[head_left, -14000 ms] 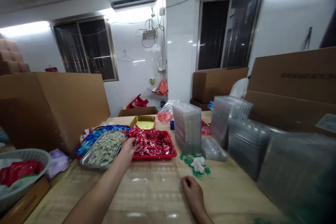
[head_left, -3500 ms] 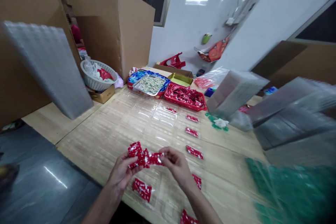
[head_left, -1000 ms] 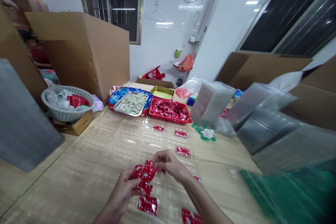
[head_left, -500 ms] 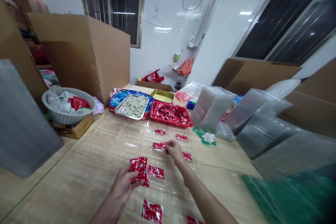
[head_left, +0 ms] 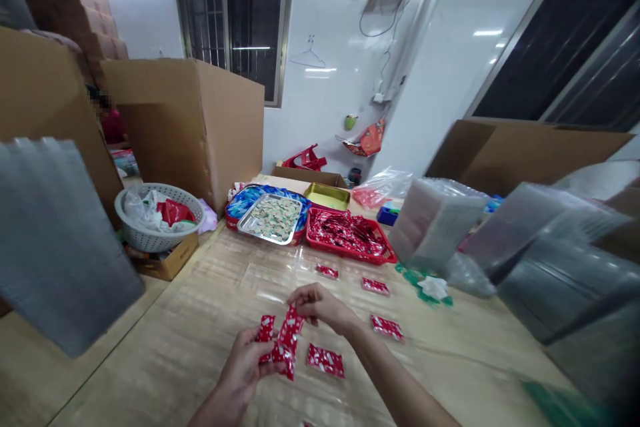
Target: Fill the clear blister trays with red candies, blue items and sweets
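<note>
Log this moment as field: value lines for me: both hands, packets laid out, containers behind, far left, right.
Left hand: holds several red patterned packets
Right hand: pinches the upper end of one red packet at the left hand's bunch
Laid out: four whole packets, spaced apart
Behind: red plastic basket heaped with similar packets; metal tray of small pale pieces
Far left: perforated grey basket
Right: stacked clear plastic trays

The person is showing a bare left hand (head_left: 244, 361) and a bare right hand (head_left: 323, 309), with slender fingers (head_left: 301, 293) that are tapering toward their tips. Each hand is narrowing into an uncovered wrist (head_left: 353, 328), while the left forearm (head_left: 216, 408) and right forearm (head_left: 400, 377) are widening smoothly (finer details are blurring at this size).
</note>
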Tool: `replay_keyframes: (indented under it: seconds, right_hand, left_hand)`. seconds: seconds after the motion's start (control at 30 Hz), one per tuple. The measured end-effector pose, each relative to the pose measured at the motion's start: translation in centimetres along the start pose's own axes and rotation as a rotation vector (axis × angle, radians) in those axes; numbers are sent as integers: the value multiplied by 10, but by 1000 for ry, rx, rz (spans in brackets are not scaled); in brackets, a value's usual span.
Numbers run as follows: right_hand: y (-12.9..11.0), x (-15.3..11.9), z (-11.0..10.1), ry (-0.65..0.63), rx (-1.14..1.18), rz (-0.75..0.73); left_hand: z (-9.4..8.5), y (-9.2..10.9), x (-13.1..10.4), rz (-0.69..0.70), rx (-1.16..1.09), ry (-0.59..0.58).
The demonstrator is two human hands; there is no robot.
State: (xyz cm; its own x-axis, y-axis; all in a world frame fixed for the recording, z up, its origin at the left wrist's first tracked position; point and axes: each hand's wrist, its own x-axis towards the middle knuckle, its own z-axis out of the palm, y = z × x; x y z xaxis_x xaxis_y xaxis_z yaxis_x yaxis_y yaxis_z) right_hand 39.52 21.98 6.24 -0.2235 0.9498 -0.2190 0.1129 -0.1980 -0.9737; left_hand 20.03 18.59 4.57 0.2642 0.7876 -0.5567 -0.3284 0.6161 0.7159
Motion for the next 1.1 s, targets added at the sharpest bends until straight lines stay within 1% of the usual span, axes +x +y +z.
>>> replay_keyframes:
  seconds: [0.1,0.17,0.27,0.33,0.4,0.47,0.53,0.63,0.67,0.77,0.8,0.83,0.87,0.9,1.0,1.03,1.1]
  right_hand:
    - [4,35,-18,325,94,-19]
    - [7,62,-24,498,102,-46]
    - [10,97,-26,636,59,-56]
    - [11,114,-25,692,2,-51]
    - [11,124,-24,729,-69,-45]
    - [12,128,-22,737,-137,-49]
    - [11,124,-15,689,-192,-64]
    - [8,103,8,495,-236,-80]
    - [5,92,18,387,-245,-83]
    - [-4,56,43,-76,-298,-142]
    - [-7,45,48,-199,-325,-170]
    - [-9,35,51,-275,-345,-190]
    - [-10,27,53,-297,-345,-191]
    - [-10,21,52,-274,-319,-169]
    - [-3,8,47,-230,-158,-38]
    - [0,6,44,-227,-114,4]
    - [6,4,41,-210,-62,56]
  left_hand:
    - [-12,13,2,21,-32,114]
    - [-19,19,1,24,-40,148]
    - [-26,22,0,14,-47,149]
    - [-27,21,-1,-4,-43,141]
    - [-27,21,-2,-20,-36,136]
    - [-26,22,-2,-23,-31,131]
    - [-25,24,-2,-30,-26,126]
    - [-24,25,-1,-57,-10,120]
    - [-24,24,-1,-66,1,111]
    - [-23,17,-3,-90,59,35]
    - [-23,13,-4,-96,88,-6]
    - [-23,8,-6,-98,117,-53]
    - [-23,4,-9,-94,144,-108]
    - [-24,-1,-11,-81,168,-162]
    - [-27,-12,-18,-7,219,-265]
    - [-28,-14,-19,15,230,-272]
    - [-30,-15,-20,45,227,-237]
